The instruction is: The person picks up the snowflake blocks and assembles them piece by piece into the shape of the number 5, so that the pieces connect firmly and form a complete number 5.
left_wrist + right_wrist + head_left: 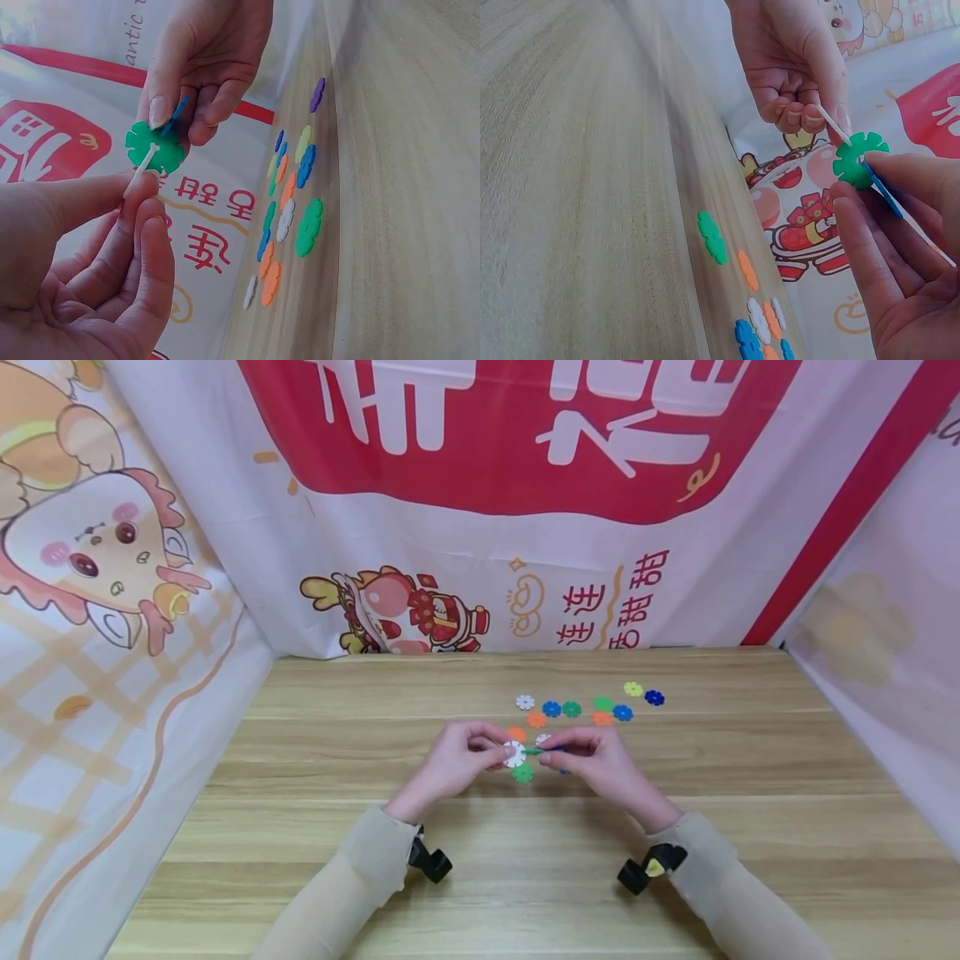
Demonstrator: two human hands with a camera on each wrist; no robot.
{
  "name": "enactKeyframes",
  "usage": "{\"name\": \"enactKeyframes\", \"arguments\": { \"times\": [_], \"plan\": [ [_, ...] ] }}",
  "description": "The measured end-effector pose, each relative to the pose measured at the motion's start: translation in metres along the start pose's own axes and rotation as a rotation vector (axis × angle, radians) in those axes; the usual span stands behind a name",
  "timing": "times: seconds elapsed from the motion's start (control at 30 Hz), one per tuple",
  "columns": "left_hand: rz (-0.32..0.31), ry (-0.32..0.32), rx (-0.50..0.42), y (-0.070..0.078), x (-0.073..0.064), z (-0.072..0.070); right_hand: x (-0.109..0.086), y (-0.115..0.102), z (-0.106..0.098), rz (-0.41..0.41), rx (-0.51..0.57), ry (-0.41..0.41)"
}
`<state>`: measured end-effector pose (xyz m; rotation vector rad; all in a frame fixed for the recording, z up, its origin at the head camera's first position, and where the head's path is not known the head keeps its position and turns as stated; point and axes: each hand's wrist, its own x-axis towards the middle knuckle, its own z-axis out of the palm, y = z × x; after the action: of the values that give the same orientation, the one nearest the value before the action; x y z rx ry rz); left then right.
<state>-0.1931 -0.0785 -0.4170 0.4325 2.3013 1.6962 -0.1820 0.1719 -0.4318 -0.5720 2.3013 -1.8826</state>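
Both hands meet above the wooden table, joined by three notched snowflake building discs. My left hand pinches the white disc between thumb and fingertips. A green disc sits at right angles to the white one, their edges meeting at a slot. On its other side a blue disc crosses the green one, seen nearly edge-on. The thumb and fingers of my right hand pinch the blue disc where it meets the green one. Part of the blue disc is hidden by the fingers.
Loose discs lie scattered on the table just beyond and below the hands: green, orange, white, dark blue, yellow and several others. A printed cloth hangs along the table's back edge.
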Motion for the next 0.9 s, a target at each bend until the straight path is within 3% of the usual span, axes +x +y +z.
{"name": "enactKeyframes", "arguments": {
  "times": [0.4,0.67,0.9],
  "plan": [
    [0.014,-0.004,-0.019,-0.001,0.0006,0.0015,0.0007,-0.0012,-0.0023,0.038,-0.059,0.0],
    [0.021,-0.004,0.002,0.0018,-0.0005,0.0049,0.0003,-0.0022,-0.0013,0.02,-0.061,-0.004],
    [-0.005,-0.003,-0.009,0.0022,-0.002,0.0062,-0.0005,-0.0023,0.0013,0.033,-0.057,-0.008]
  ]
}}
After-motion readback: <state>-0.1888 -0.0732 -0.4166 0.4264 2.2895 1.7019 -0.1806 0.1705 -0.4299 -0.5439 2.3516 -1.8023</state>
